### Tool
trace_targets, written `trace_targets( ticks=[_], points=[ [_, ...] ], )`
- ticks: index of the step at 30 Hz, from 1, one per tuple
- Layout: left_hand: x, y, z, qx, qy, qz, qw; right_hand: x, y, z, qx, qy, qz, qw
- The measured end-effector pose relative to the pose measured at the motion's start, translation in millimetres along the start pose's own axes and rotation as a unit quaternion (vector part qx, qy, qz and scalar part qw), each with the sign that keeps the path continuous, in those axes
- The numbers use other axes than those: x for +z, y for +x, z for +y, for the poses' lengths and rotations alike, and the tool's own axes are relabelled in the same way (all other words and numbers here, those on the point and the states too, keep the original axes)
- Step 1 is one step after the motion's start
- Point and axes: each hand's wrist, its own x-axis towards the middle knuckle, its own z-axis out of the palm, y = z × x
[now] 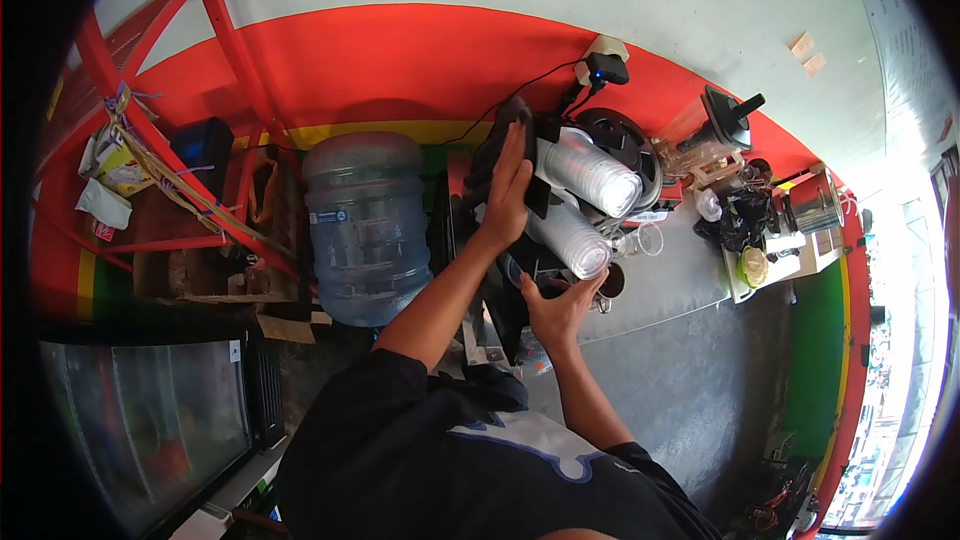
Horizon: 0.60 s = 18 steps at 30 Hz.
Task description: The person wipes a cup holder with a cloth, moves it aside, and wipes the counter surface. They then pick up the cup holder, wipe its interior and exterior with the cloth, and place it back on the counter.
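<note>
Two stacks of clear plastic cups lie tilted side by side, an upper stack [592,172] and a lower stack [572,238], at a black holder [540,197]. My left hand [508,192] is flat with its fingers stretched upward, along the left side of the black holder. Below the lower stack is my right hand [560,308], its thumb and fingers spread wide, with fingertips close to the end of the cups. A dark mug [612,282] stands just beyond those fingertips, partly hidden.
A large blue water jug [366,230] stands left of my arms. Farther left are a red metal rack [222,30] and a glass-fronted cooler [150,430]. A blender [715,130], a black plastic bag [745,215] and a metal pot [812,205] are at the right. A plugged-in adapter [606,68] hangs on the wall.
</note>
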Motion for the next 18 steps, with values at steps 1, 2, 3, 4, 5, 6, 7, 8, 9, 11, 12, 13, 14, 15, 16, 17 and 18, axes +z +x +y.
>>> trace_targets(
  ticks=[1, 2, 3, 4, 5, 6, 7, 8, 9, 11, 12, 13, 14, 15, 16, 17, 18],
  points=[
    [2, -2, 14, 0.038, 0.019, -0.025, 0.999, 0, -1, 0, 0.001, 0.001, 0.001, 1.000],
    [3, -4, 24, 0.076, 0.038, -0.050, 0.995, 0, -2, 1, 0.002, 0.002, 0.000, 1.000],
    [2, -6, 30, 0.075, 0.039, -0.051, 0.995, -1, -2, 3, 0.008, -0.008, -0.011, 1.000],
    [1, -7, 34, 0.089, 0.056, -0.068, 0.992, -1, -1, 3, 0.013, -0.018, -0.021, 1.000],
    [1, -8, 37, 0.104, 0.072, -0.084, 0.988, -1, -1, 3, 0.013, -0.018, -0.021, 1.000],
    [0, -7, 30, 0.104, 0.072, -0.085, 0.988, -1, -1, 3, 0.012, -0.021, -0.019, 1.000],
    [-3, -6, 15, 0.076, 0.072, -0.064, 0.992, -1, -2, 2, 0.011, -0.024, -0.018, 0.999],
    [-5, -4, 0, 0.048, 0.072, -0.043, 0.995, -1, -2, 0, 0.011, -0.025, -0.016, 1.000],
    [-7, -3, -12, 0.050, 0.070, -0.044, 0.995, -2, -1, -2, 0.006, -0.030, -0.015, 0.999],
    [-8, 1, -27, 0.023, 0.065, -0.024, 0.997, -2, -1, -1, -0.001, -0.035, -0.012, 0.999],
    [-6, 1, -19, 0.025, 0.063, -0.024, 0.997, -1, 0, 3, -0.006, -0.038, -0.011, 0.999],
    [-3, -2, -4, 0.045, 0.058, -0.037, 0.997, 0, 0, 4, -0.010, -0.042, -0.011, 0.999],
    [-2, -5, 11, 0.063, 0.053, -0.050, 0.995, 0, -1, 4, -0.009, -0.042, -0.009, 0.999],
    [-1, -6, 22, 0.063, 0.052, -0.051, 0.995, 1, -1, 3, -0.017, -0.052, 0.006, 0.999],
    [-2, -7, 31, 0.105, 0.068, -0.086, 0.988, 2, -1, 2, -0.024, -0.061, 0.021, 0.998],
    [-2, -8, 36, 0.147, 0.084, -0.119, 0.978, 2, -1, 1, -0.023, -0.061, 0.021, 0.998],
    [-4, -9, 38, 0.157, 0.121, -0.138, 0.970, 2, -1, 0, -0.009, -0.047, 0.015, 0.999]
  ],
)
